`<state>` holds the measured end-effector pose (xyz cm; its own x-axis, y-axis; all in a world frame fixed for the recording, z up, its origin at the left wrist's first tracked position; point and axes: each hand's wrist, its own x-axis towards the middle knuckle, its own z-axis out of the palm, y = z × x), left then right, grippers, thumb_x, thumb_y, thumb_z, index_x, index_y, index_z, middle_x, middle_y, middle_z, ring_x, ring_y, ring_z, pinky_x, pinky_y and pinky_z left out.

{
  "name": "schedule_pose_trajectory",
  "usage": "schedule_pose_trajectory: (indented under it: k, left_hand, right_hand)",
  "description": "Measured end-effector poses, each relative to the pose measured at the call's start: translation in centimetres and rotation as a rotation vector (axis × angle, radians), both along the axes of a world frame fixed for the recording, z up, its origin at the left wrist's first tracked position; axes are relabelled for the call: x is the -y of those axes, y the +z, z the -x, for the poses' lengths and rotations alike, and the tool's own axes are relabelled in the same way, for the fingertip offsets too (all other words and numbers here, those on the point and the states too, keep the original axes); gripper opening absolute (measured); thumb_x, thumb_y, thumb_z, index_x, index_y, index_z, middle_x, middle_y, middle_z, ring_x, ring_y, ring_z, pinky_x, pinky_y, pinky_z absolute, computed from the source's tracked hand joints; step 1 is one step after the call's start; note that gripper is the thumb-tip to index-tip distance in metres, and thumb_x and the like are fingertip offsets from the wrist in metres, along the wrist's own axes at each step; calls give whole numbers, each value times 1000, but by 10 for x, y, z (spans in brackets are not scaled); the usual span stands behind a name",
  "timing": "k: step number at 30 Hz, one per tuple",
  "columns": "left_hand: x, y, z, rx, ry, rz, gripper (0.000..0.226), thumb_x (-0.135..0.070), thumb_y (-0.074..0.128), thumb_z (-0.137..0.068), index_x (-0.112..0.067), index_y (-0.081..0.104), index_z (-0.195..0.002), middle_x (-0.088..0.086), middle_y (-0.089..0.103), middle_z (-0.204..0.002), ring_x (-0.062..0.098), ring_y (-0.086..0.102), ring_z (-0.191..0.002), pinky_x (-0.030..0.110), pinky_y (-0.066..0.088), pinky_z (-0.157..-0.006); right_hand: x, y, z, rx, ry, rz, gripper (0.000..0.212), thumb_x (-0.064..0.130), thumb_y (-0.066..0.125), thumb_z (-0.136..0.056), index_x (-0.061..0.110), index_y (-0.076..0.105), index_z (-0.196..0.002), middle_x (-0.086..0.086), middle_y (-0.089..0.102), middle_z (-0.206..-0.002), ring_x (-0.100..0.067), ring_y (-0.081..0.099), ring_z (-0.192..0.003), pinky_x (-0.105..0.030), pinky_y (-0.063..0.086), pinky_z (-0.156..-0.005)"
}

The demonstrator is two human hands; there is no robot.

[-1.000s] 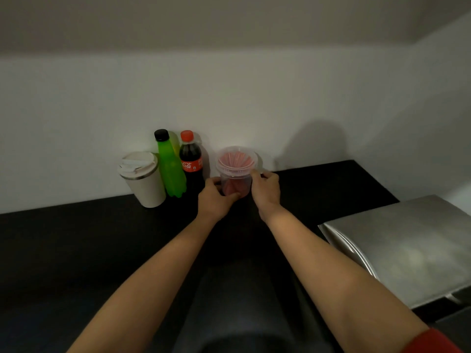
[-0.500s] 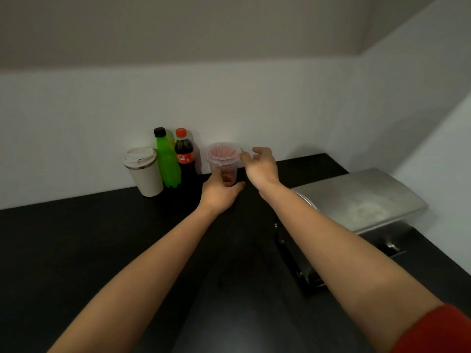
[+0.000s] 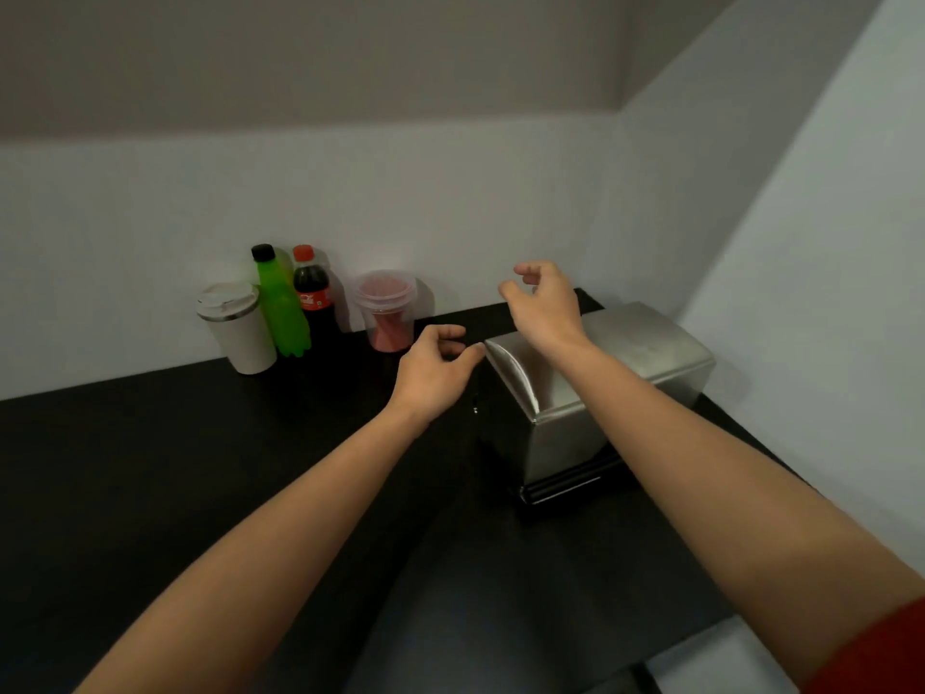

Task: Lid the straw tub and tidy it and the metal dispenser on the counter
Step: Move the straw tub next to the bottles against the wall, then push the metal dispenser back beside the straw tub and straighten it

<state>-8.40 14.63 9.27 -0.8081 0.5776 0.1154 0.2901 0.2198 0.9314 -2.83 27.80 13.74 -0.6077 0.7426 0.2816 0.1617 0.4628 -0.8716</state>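
The clear straw tub (image 3: 386, 311), lidded and holding red straws, stands upright against the back wall on the black counter (image 3: 150, 468). The metal dispenser (image 3: 615, 373) sits to its right, near the corner. My left hand (image 3: 434, 374) hovers between tub and dispenser, fingers curled apart, holding nothing, its thumb close to the dispenser's left top edge. My right hand (image 3: 545, 305) floats above the dispenser's far end, fingers spread and empty.
Left of the tub stand a cola bottle (image 3: 313, 293), a green bottle (image 3: 280, 305) and a white lidded travel cup (image 3: 238, 328), all against the wall. A white side wall (image 3: 826, 293) closes the counter on the right.
Both hands let go of the tub and moved right toward the metal dispenser. The view swung right, bringing the dispenser fully into sight.
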Motion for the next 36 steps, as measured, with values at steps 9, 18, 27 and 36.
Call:
schedule_pose_trajectory:
  k: [9, 18, 27, 36]
  left_hand:
    - [-26, -11, -50, 57, 111, -24, 48, -39, 68, -82, -24, 47, -123, -10, 52, -110, -1, 53, -85, 14, 41, -65]
    - [-46, -26, -82, 117, 241, -56, 77, -41, 74, -76, -17, 35, -138, 3, 52, -128, 14, 55, -103, 27, 49, -80]
    - [-43, -50, -99, 171, 197, -138, 108, -59, 77, -55, -29, 26, -145, -3, 45, -139, 11, 49, -115, 21, 42, -84]
    - [-42, -70, -95, 117, 83, -147, 124, -53, 84, -50, -47, 5, -146, -28, 39, -128, -11, 43, -111, 13, 37, -90]
  right_hand:
    - [-61, -7, -74, 102, 5, -103, 33, 23, 57, -87, 13, 54, -119, -7, 49, -128, -19, 46, -120, -22, 31, -92]
    - [-114, -24, -123, 221, -40, -114, 43, 28, 58, -86, 14, 51, -126, -11, 43, -134, -27, 38, -128, -39, 31, -105]
    - [-143, -54, -138, 115, -40, 450, 72, 47, 61, -81, 10, 38, -138, -9, 48, -138, -24, 48, -121, -30, 38, -96]
    - [-148, -71, -132, -94, 3, 666, 41, 49, 72, -63, 24, 70, -95, -2, 69, -107, -22, 62, -106, -46, 46, -100]
